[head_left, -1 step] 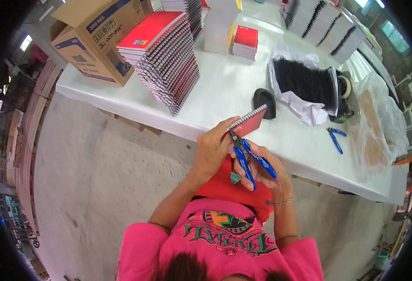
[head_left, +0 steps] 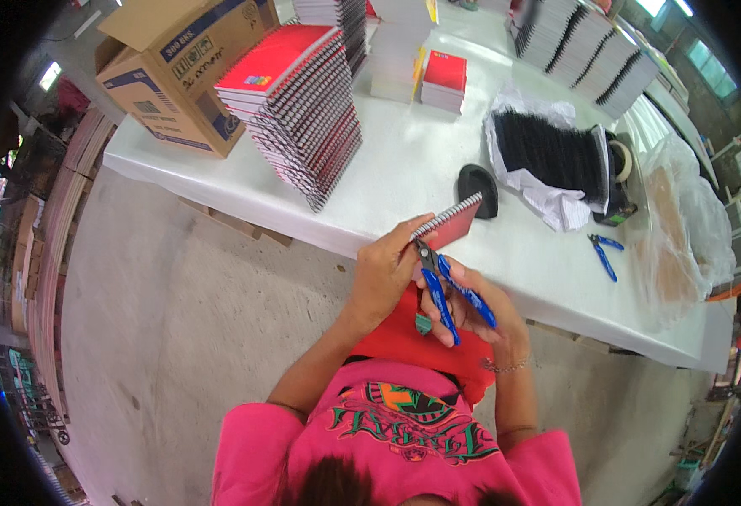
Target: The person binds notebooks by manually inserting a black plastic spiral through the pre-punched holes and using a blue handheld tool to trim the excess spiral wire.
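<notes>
A small red spiral notebook [head_left: 455, 224] is tilted up at the table's near edge, its wire coil along the upper side. My left hand [head_left: 385, 263] is closed on the coil's near end. In my right hand [head_left: 482, 302] are blue-handled cutting pliers [head_left: 444, 288], their handles spread apart. The dark jaws meet the coil's near end beside my left fingers; whether they grip the wire cannot be made out. Below the pliers, a small green piece [head_left: 423, 324] hangs near my right fingers. A black oval object [head_left: 477, 191] lies just beyond the notebook.
On the white table [head_left: 413, 160], a tall stack of red spiral notebooks [head_left: 290, 114] stands beside a cardboard box [head_left: 177, 80]. Black coils [head_left: 552, 152] lie on crumpled paper at right, near another blue pair of pliers [head_left: 605, 255] and a clear plastic bag [head_left: 682, 228]. A short red stack [head_left: 444, 82] stands farther back.
</notes>
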{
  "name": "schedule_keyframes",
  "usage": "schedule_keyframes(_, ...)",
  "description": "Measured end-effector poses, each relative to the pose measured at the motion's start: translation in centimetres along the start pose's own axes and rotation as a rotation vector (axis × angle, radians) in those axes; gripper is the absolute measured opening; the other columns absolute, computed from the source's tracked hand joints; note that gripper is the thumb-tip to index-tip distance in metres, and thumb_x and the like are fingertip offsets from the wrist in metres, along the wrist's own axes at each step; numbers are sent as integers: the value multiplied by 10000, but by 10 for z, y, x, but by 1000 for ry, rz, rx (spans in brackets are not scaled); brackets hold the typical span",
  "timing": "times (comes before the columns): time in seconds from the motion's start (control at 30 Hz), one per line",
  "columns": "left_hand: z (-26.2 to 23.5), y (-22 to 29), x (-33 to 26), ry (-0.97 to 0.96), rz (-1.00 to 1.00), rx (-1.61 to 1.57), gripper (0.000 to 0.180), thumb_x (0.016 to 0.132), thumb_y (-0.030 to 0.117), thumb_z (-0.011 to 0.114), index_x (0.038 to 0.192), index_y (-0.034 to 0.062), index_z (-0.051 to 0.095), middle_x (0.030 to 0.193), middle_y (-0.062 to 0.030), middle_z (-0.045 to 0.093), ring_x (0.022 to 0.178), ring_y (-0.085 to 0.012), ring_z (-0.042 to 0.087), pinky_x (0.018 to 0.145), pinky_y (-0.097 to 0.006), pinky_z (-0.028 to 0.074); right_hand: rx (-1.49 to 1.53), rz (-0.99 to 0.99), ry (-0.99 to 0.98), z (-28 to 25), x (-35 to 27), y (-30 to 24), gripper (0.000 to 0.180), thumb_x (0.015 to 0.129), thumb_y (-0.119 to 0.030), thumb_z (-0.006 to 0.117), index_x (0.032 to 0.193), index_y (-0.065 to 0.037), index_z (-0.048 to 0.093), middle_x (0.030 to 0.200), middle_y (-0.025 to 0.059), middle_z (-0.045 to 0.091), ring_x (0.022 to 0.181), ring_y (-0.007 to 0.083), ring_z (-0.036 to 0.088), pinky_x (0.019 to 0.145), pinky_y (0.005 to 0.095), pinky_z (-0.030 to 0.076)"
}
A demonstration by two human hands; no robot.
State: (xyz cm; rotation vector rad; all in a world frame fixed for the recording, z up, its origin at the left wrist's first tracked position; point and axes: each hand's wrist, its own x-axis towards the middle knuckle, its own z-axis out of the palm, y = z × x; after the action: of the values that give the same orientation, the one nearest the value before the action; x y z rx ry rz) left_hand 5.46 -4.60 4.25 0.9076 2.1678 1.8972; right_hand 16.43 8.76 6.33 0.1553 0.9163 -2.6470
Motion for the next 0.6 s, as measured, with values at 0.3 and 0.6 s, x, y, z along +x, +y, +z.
schedule_keyframes(0.3, -79, 81, 57, 248, 8, 183, 287, 899, 155, 689, 1171, 65, 679, 902, -24, 682, 723, -71, 560, 664, -236, 478, -1559, -394, 868, -87, -59, -51, 371, 924, -267, 641, 1198, -36, 546, 1130, 199, 566, 1008, 292, 581, 877, 384, 452)
schedule_keyframes(0.6, -235, 116, 202, 187, 301, -15, 320, 979, 260, 584, 1129, -16, 642, 1016, -87, 661, 946, -106, 635, 794, -249, 528, -1870, -339, 963, -88, -78, -80, 287, 889, -222, 659, 1150, -114, 607, 1148, 124, 568, 1127, 302, 530, 1017, 458, 309)
